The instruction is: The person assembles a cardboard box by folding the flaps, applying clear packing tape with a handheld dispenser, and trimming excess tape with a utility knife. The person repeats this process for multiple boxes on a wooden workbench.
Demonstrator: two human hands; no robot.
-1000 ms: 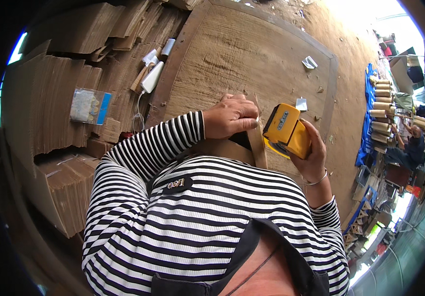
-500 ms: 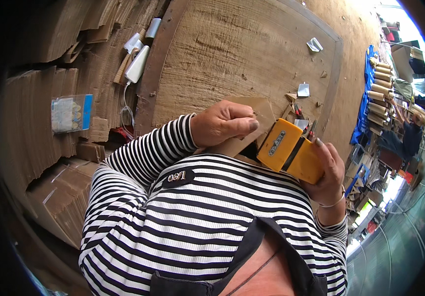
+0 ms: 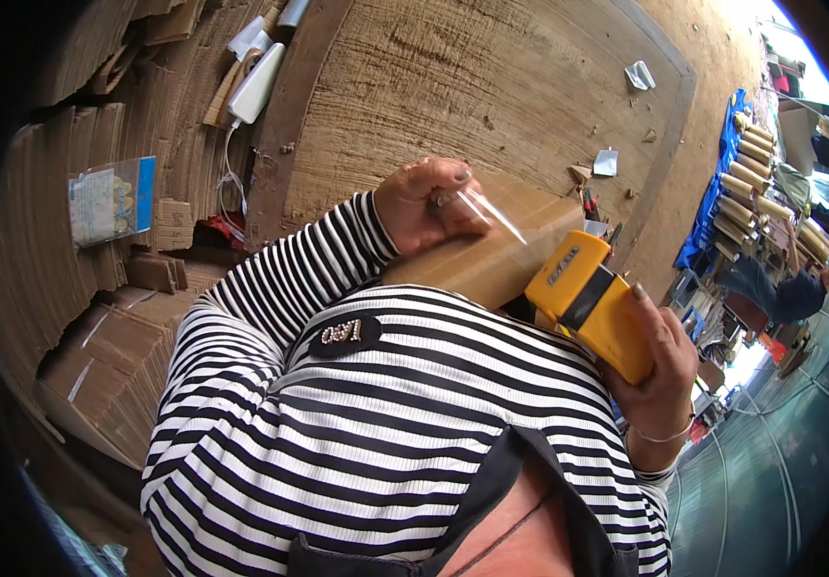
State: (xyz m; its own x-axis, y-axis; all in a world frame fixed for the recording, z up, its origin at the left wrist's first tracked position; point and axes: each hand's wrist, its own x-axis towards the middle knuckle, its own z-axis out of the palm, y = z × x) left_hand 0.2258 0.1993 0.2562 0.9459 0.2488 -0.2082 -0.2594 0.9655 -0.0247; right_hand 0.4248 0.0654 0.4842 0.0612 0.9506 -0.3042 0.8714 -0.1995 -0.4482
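My right hand (image 3: pixel 660 356) grips a yellow box-shaped tape dispenser (image 3: pixel 583 293) with a black band across it, held at the right of my chest. My left hand (image 3: pixel 431 207) is closed, its fingers pinching a clear strip of tape (image 3: pixel 493 216) that slants down toward the dispenser. Whether the strip joins the dispenser cannot be made out. Beneath both hands, a brown cardboard box (image 3: pixel 491 269) lies against my front, partly hidden by my left hand and my shirt.
A worn wooden tabletop (image 3: pixel 434 87) stretches beyond the box, with paper scraps (image 3: pixel 606 162) on it. Cardboard stacks (image 3: pixel 59 183) rise at the left, beside a white power strip (image 3: pixel 257 85). Rolls (image 3: pixel 746 178) lie on a blue sheet at the right, near another person (image 3: pixel 780 288).
My left hand has moved slightly up and left, and a clear strip now shows from it. The dispenser has shifted right and tilted. More of the cardboard box shows.
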